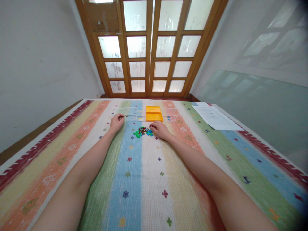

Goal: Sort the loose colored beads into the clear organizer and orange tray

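A small pile of colourful pieces (143, 132), green, dark brown and blue, lies on the striped tablecloth in front of me. At the pile's right edge is my right hand (159, 129), its fingers drawn together; whether they pinch a piece is too small to tell. My left hand (116, 122) rests by the left end of a clear plastic box (131, 120), thumb and fingertips pressed together. Anything between them is too small to make out. Between and beyond my hands sits an open yellow box (154, 109), with tiny light specks in its near half.
Right of the yellow box, a clear tray (173, 118) has a few blue pieces in it. Printed paper sheets (215, 117) lie at the table's right. The patterned tablecloth (154, 192) covers the table, and glass-paned wooden doors (149, 48) stand beyond its far edge.
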`<state>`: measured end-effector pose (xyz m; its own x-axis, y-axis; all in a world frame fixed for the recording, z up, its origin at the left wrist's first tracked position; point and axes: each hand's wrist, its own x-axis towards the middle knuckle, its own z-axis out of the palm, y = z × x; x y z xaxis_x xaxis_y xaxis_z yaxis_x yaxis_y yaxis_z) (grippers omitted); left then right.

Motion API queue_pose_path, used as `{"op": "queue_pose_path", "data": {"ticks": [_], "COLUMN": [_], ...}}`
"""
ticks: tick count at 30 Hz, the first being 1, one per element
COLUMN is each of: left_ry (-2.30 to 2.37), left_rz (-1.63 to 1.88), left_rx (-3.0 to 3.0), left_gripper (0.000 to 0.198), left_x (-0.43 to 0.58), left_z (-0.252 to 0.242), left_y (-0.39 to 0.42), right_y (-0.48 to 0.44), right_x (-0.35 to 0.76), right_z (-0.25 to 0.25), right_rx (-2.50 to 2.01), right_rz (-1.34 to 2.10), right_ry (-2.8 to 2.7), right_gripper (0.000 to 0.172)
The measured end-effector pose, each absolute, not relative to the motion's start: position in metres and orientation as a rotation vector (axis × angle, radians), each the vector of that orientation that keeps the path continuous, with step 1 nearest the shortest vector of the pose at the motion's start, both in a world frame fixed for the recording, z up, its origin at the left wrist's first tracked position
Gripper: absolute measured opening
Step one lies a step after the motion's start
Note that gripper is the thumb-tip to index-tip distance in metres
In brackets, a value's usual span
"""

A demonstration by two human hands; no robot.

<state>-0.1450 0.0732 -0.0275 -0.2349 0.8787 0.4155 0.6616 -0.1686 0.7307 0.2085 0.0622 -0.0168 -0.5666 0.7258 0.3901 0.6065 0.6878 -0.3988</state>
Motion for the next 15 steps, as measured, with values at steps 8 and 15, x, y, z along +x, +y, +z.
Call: {"op": "queue_pose_path", "data": {"ticks": [8,15], "left_ry": [1.922,1.925], "left_rz": [1.588,1.593], "left_rx": [1.430,1.414], "left_gripper": [0.037,0.045], "left_x": [-0.168,-0.161], "left_z": [-0.032,-0.025], "left_y": [0.080,0.074], "right_y": [0.062,0.062], "right_x": [0.209,0.208], "right_z": [-0.016,-0.016], "right_rx": [-1.025,-1.031], "right_rz": [0.286,0.298], "right_ry": [-2.389,-2.386], "right_gripper": [0.019,0.019]}}
